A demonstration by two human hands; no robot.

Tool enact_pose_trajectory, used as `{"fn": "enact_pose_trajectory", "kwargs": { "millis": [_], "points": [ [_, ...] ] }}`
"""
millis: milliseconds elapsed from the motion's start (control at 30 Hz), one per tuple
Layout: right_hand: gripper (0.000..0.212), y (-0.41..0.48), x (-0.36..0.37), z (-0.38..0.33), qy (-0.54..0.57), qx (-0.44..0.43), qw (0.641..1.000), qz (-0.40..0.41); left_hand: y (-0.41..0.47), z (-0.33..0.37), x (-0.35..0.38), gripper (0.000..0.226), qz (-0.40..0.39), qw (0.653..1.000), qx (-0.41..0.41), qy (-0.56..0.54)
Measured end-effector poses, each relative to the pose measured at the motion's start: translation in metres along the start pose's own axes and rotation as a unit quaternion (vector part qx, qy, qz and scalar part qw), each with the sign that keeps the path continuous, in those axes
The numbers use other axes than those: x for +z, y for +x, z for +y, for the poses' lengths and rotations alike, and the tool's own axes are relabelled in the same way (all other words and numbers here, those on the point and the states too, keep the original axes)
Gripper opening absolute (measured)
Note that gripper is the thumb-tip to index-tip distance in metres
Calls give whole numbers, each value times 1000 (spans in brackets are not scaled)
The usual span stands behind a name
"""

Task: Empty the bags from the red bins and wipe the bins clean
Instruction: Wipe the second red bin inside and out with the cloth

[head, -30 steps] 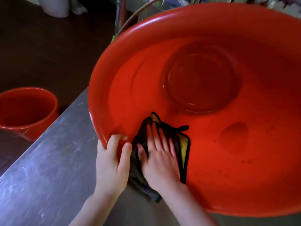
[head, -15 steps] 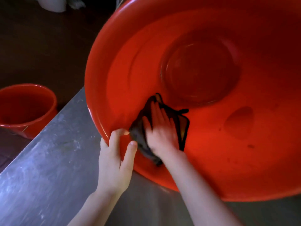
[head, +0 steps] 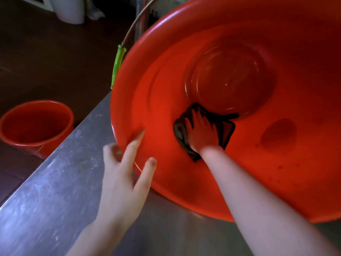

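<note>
A large red bin lies tipped on its side on a steel counter, its open mouth facing me. Deep inside, near the round bottom, my right hand presses flat on a dark cloth against the lower wall. My left hand is at the near left rim with fingers spread and straight, fingertips touching the rim, not gripping it. A second, smaller red bin stands upright on the floor at the left.
A metal bail handle with a green grip hangs beside the big bin's left rim. The counter's edge runs diagonally at the left, with dark floor beyond. A white container stands on the floor at the top left.
My right hand has pushed the cloth deeper into the bin, from the rim toward the bottom. My left hand has let go of the rim and opened its fingers.
</note>
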State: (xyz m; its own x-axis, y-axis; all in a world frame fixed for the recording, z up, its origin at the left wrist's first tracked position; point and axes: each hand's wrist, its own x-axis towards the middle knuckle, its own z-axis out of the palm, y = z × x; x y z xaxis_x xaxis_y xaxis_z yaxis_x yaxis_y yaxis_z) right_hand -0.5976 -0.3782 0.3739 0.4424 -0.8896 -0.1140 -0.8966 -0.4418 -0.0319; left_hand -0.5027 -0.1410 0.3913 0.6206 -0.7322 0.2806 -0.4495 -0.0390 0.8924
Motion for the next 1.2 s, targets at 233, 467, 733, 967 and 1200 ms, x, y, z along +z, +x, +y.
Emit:
{"fn": "enact_pose_trajectory", "kwargs": {
  "millis": [233, 467, 733, 967, 1200],
  "points": [
    [60, -24, -7, 40, -46, -28, 998, -25, 30, 15, -12, 46, 30, 989, 134, 62],
    [64, -33, -26, 75, -189, 94, 977, -37, -38, 9, 42, 48, 22, 994, -40, -98],
    [68, -132, 0, -37, 40, -106, 993, 23, -42, 7, 46, 51, 25, 974, -153, -168],
    [63, -41, -12, -27, 6, 52, 998, -34, -38, 4, 39, 53, 10, 949, -212, -233],
    [62, -42, -11, -32, 16, 51, 998, -25, -33, 11, 39, 50, 2, 950, -214, -226]
  ]
}}
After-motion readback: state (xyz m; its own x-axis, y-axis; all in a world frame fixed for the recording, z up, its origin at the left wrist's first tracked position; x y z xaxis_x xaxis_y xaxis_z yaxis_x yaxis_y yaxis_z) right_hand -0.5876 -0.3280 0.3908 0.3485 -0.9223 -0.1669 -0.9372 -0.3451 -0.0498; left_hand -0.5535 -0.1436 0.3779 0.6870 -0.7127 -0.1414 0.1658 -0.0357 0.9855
